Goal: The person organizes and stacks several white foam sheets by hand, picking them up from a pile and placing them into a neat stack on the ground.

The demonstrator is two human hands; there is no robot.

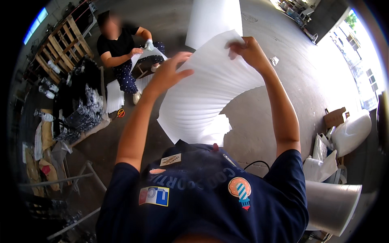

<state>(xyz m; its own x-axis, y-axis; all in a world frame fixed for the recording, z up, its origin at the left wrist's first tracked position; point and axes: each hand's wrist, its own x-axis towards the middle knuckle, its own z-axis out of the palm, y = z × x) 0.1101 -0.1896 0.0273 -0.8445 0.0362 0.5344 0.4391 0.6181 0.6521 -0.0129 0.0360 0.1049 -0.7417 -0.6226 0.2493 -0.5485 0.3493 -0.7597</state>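
Navy short-sleeved shirt [202, 210] with printed patches [154, 196], nearest item. White sheet [194, 97], thin and soft-looking, ribbed with many creases, raised before the chest in a curved sweep, lower end near the shirt front. Right hand [246, 49]: fingers curled over the upper edge, pinching the sheet, slightly blurred. Left hand [168, 75]: fingers and thumb spread wide by the left edge, thumb in front of the sheet; no grip apparent, contact not possible to tell. Chief risk, by judgement: slipping or swinging loose, from apparent support at one pinched edge. Second: tearing or stretching at that pinch, given such thin material. Third: deeper creasing, from the present bend and the left hand's lack of hold. Fourth: soiling of the lower end, from drooping toward the grey floor [247, 123]. Beyond the sheet: larger white sheeting [214, 20], any join between the two not discernible. Upper left: seated co-worker [117, 46] with another white piece [146, 54]; orange-handled scissors [120, 113] on the floor nearby. Lower right: pale glossy roll [334, 206], partly behind the right sleeve [285, 182].
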